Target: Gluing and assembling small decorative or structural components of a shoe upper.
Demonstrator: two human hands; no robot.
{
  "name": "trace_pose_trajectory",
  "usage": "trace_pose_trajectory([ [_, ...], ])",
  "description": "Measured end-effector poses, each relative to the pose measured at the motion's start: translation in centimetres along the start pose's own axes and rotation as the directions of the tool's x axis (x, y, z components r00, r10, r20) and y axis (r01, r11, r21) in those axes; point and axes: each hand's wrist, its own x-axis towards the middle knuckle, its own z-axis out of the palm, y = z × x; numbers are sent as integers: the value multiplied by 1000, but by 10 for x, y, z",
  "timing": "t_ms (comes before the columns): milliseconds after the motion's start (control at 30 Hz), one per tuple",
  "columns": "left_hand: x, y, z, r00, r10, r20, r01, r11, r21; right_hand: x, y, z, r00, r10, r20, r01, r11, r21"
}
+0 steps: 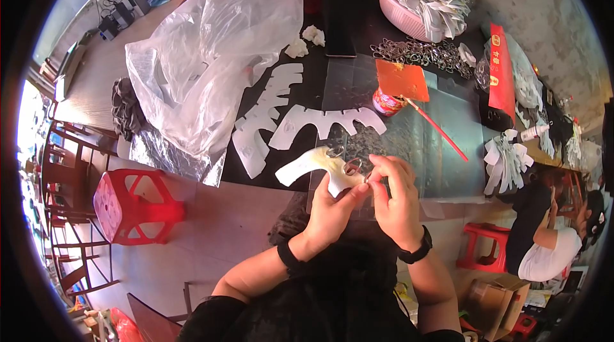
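Note:
My left hand (pixel 331 217) grips a white, curved, notched strip (pixel 300 166) between thumb and fingers, just above the table's near edge. Against the right end of this strip, the fingertips of my right hand (pixel 396 198) are pinched together; what lies between them is too small to make out. A thin dark loop shows beside those fingertips. Beyond my hands lie a flat white notched strip (pixel 329 121) and several more overlapping strips (pixel 262 118). A heap of metal rings (pixel 425 53) rests farther back on the right.
An orange-red card (pixel 401 80) lies on a patterned can (pixel 385 103), with a red stick (pixel 441 131) leaning from it. A pink basket (pixel 403 16) overflows with white strips. Clear plastic bag (pixel 192 67) covers the left. Red stools (pixel 137 206) and a seated person (pixel 550 249) flank the table.

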Motion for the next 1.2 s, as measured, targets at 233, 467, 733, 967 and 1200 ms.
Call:
trace_pose_trajectory([
  [233, 4, 15, 7, 954, -299, 17, 290, 909, -300, 5, 12, 6, 991, -129, -42, 128, 991, -28],
  [467, 9, 10, 4, 975, -221, 10, 212, 920, -329, -9, 6, 14, 943, -328, -61, 295, 905, -308],
  [733, 6, 36, 4, 906, -366, 213, 423, 771, -476, -16, 11, 10, 906, -410, -102, 343, 854, -392],
  [967, 9, 27, 0, 926, -332, 181, 377, 846, -376, -18, 17, 15, 857, -502, -114, 431, 821, -374],
  [1200, 6, 30, -1, 956, -276, 96, 293, 898, -329, -9, 20, 13, 850, -510, -132, 443, 827, -345],
])
